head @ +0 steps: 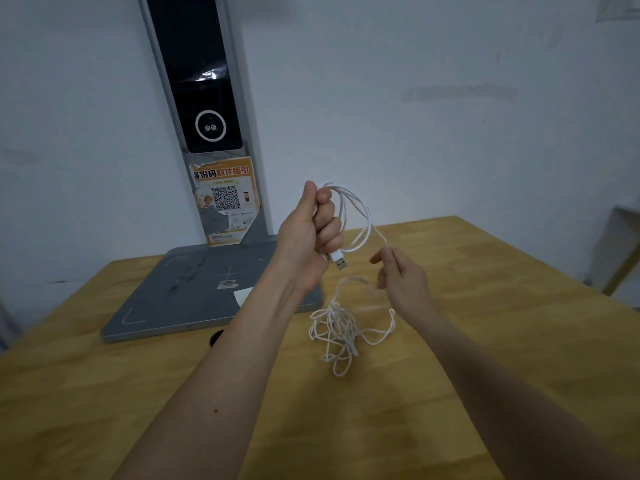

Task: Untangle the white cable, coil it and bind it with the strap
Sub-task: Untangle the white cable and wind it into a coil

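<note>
Above the wooden worktop (450, 341), the white cable (341, 327) loops up from a tangled heap into the left hand (311, 233), which clenches its USB end; the right hand (401, 277) pinches a strand beside it.

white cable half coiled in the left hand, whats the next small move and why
Probably draw the next length up with the right hand and lay another loop into the left hand. The white cable mostly lies tangled on the table; only a loop or two is gathered near the USB plug.
</note>
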